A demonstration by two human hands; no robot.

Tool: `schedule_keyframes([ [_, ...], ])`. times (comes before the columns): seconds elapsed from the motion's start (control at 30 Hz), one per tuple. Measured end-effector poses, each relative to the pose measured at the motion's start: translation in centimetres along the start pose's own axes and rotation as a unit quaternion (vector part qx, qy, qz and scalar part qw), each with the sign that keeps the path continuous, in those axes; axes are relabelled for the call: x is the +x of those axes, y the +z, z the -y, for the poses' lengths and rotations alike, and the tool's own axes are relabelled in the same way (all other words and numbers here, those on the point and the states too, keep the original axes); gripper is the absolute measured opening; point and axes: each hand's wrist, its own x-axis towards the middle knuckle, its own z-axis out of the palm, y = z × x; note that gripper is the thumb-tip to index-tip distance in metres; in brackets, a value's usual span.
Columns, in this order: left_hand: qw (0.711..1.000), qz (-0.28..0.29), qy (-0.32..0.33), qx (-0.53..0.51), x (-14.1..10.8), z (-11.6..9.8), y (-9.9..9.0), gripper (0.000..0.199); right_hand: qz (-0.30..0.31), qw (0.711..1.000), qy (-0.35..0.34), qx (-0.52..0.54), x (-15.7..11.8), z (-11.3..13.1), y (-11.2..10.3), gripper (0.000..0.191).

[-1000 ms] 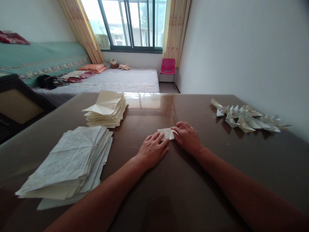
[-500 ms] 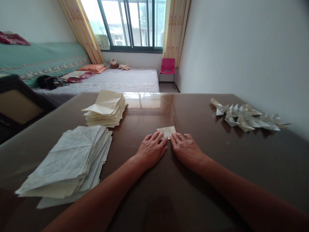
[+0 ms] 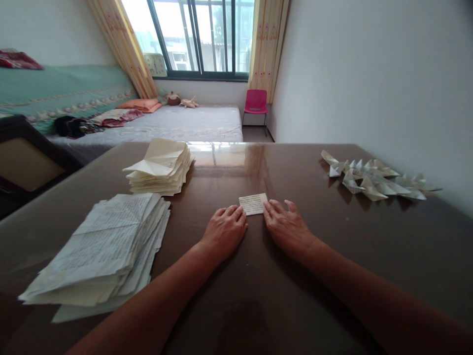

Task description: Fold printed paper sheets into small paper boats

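A small folded square of printed paper [image 3: 253, 204] lies flat on the brown glossy table [image 3: 236, 296] between my hands. My left hand [image 3: 226, 230] rests palm down on the tabletop, its fingertips at the paper's left edge. On the other side, my right hand [image 3: 287, 224] touches the right edge with extended fingers, and one of its fingers is lifted apart from the others. Both hands are open, and neither grips the paper. Whatever lies under the palms is hidden.
Left of my arm sits a stack of printed sheets [image 3: 99, 236], with a pile of cream paper [image 3: 158, 167] behind it. Several folded paper shapes [image 3: 373, 180] stand at the right. Beyond the table are a bed [image 3: 199, 121] and a pink chair [image 3: 256, 101].
My left hand has slid left off the paper's face to its edge, and my right fingers have shifted slightly outward. More of the printed paper shows now.
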Motion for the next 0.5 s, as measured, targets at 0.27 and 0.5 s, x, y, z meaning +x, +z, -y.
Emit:
schedule_keyframes([
  [0.27, 1.000, -0.001, -0.007, -0.005, 0.1, -0.2, -0.1, 0.026, -0.027, 0.996, -0.071, 0.047, 0.2, 0.5, 0.2, 0.042],
  [0.5, 1.000, -0.012, -0.011, -0.002, 0.2, -0.1, 0.0, 0.024, 0.035, 0.998, 0.042, -0.009, 0.1, -0.2, -1.0, 0.035],
])
